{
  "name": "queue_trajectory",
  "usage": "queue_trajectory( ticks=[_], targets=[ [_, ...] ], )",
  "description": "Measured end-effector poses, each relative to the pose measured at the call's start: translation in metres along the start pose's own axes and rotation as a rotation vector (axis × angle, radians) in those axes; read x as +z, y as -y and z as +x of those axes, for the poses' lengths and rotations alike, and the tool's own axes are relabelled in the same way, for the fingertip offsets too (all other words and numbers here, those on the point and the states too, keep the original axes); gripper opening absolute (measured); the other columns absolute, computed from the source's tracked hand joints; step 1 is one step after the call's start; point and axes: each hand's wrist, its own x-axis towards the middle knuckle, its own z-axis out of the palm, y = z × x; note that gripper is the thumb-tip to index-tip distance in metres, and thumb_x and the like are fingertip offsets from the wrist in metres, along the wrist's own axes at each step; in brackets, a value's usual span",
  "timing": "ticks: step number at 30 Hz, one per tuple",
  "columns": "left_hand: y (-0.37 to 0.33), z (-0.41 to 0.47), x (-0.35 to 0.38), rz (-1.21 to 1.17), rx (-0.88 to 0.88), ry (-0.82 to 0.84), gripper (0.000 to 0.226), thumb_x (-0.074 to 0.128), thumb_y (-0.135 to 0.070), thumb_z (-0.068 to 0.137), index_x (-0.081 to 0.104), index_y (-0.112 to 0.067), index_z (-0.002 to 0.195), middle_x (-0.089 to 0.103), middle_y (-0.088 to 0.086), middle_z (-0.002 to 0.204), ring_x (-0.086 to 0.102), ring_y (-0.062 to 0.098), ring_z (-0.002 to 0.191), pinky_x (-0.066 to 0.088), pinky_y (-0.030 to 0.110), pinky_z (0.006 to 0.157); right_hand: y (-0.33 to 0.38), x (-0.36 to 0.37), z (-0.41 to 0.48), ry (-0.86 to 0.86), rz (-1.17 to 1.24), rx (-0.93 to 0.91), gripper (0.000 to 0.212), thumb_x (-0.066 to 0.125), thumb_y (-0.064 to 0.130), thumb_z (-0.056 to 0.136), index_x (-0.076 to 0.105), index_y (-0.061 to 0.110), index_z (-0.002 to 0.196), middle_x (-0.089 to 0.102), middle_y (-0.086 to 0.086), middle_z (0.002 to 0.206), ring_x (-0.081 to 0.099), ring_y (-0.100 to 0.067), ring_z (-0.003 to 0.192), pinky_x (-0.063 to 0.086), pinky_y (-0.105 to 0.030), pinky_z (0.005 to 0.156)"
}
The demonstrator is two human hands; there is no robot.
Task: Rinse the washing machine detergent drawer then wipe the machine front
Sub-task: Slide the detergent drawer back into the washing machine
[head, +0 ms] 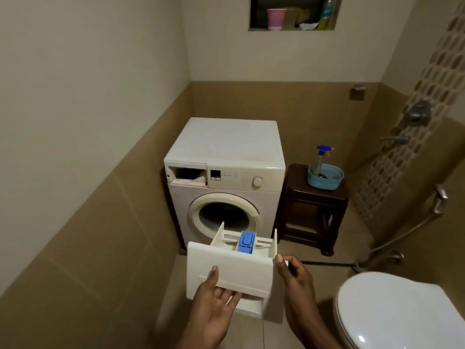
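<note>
The detergent drawer (230,268) is out of the machine and held in mid-air in front of the person, its flat front panel toward the camera and its long axis running away toward twelve o'clock, so the compartments and the blue insert (247,241) sit at the far end. The left hand (214,306) cups the panel's lower edge from about seven o'clock, thumb pressed on the face and fingers curled beneath: that grip is clamped on the drawer. The right hand (294,278) is at three o'clock against the panel's right end, fingertips on or just at the corner (whether it bears weight or only steadies, I cannot tell, as the corner hides the contact). The washing machine (226,177) stands well apart at twelve o'clock, its drawer slot (187,175) open and dark at the upper left of the front. What the rinse likely turns on is water lying to the right: the wall tap (395,139) at about two o'clock and the hand sprayer (440,200) beyond the toilet lid (402,311). The right hand is the nearer to them, so the left would probably carry the drawer alone.
</note>
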Motion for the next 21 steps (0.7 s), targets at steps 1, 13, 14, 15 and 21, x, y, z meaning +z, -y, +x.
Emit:
queue_trajectory(
  ticks=[1,13,14,15,21],
  targets=[
    [-0.005,0.009,0.006,-0.018,0.006,-0.01,0.038,0.062,-0.016,0.093,0.054,-0.007,0.129,0.074,0.023,0.103,0.066,0.039,0.099,0.052,0.055,0.086,-0.001,0.003,0.015,0.03,-0.003,0.008,0.025,0.057,0.028,0.095,0.064,0.005,0.089,0.074,0.0,0.087,0.068,-0.017,0.082,0.049,-0.025,0.065],
    [-0.06,0.114,0.102,-0.398,0.161,-0.269,0.033,0.043,-0.034,0.103,0.052,-0.01,0.124,0.062,0.018,0.118,0.055,0.039,0.117,0.032,0.064,0.111,0.034,0.028,0.205,0.457,-0.327,-0.052,0.014,0.063,0.036,0.091,0.065,0.024,0.085,0.07,0.008,0.092,0.067,-0.012,0.091,0.057,-0.033,0.077],
    [-0.065,0.118,0.108,-0.402,0.172,-0.274,0.032,0.043,-0.034,0.103,0.052,-0.01,0.123,0.061,0.018,0.121,0.054,0.039,0.121,0.031,0.063,0.112,0.039,0.033,0.216,0.475,-0.363,-0.079,0.013,0.064,0.037,0.09,0.065,0.025,0.085,0.069,0.007,0.093,0.066,-0.012,0.091,0.057,-0.03,0.076],
    [-0.07,0.124,0.112,-0.409,0.176,-0.283,0.032,0.043,-0.034,0.103,0.051,-0.01,0.123,0.059,0.018,0.122,0.053,0.039,0.125,0.029,0.062,0.113,0.044,0.039,0.227,0.493,-0.391,-0.098,0.014,0.064,0.036,0.09,0.065,0.023,0.087,0.068,0.006,0.094,0.064,-0.012,0.091,0.055,-0.023,0.07],
    [-0.096,0.155,0.124,-0.422,0.204,-0.296,0.036,0.05,-0.038,0.1,0.049,-0.01,0.123,0.059,0.017,0.12,0.054,0.039,0.118,0.03,0.061,0.111,0.061,0.067,0.273,0.6,-0.571,-0.196,0.014,0.074,0.032,0.083,0.068,0.025,0.093,0.068,0.003,0.089,0.06,-0.015,0.082,0.046,-0.018,0.066]
  ],
)
